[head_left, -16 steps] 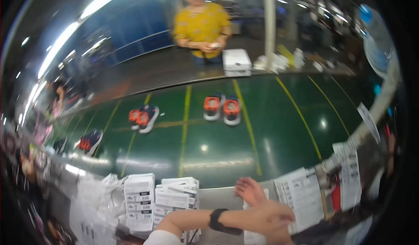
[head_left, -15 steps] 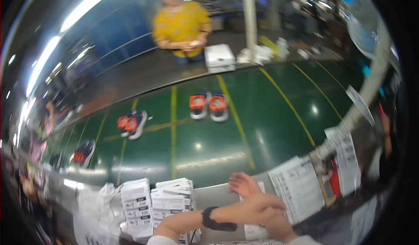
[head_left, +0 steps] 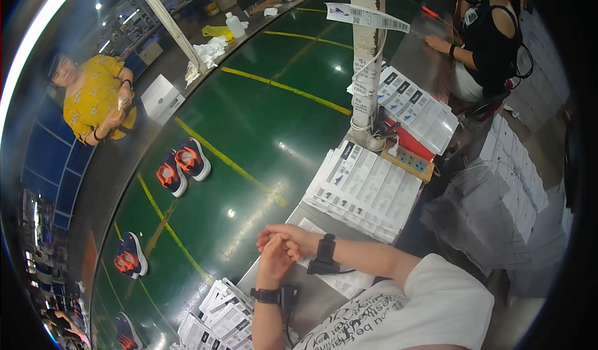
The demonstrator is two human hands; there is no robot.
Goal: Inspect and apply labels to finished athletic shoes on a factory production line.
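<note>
My left hand [head_left: 274, 261] and my right hand [head_left: 291, 236] are pressed together above the near edge of the green conveyor belt [head_left: 243, 191]. Their fingers are curled against each other, and no object shows between them; the palms are hidden. Each wrist wears a black band. Beneath my right wrist lies a white printed sheet [head_left: 346, 283] on the metal bench. Across the belt sits a pair of navy sneakers [head_left: 198, 160] with orange linings. Further left on the belt is another such pair [head_left: 129, 255], and more navy-and-orange footwear [head_left: 126, 332] is at the lower left.
Printed label sheets [head_left: 364, 191] are stacked right of my hands, with another stack [head_left: 218, 319] at lower left. A pole [head_left: 366, 51] and a power strip [head_left: 408, 162] stand beyond. A person in yellow [head_left: 93, 101] is across the belt near a white box [head_left: 162, 98]; a person in black [head_left: 489, 38] sits upper right.
The view has swung to the right, so the belt now runs diagonally. My crossed forearms have drawn apart, and my hands have come together.
</note>
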